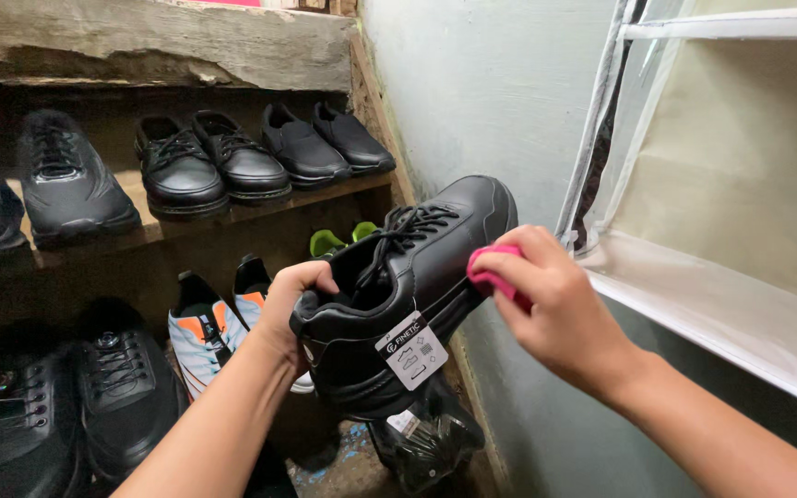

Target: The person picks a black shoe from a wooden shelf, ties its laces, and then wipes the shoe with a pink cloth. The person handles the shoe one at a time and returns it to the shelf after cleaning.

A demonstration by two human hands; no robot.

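A left hand (295, 300) grips a black shoe (408, 286) by its heel, aloft beside the wooden shelf (260, 207); the right hand (555, 309) pinches a pink cloth (493, 273) against its side. Hard rubbing might twist the shoe loose, dropping it.

Open air lies near the grey wall (500, 83) at centre. Shoes crowd the wooden shelf (260, 207) on the left; a white-framed cabinet (740, 304) blocks the right.

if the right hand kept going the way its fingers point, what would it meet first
The right hand already presses a pink cloth against the side of the black shoe, so it would meet that shoe first.
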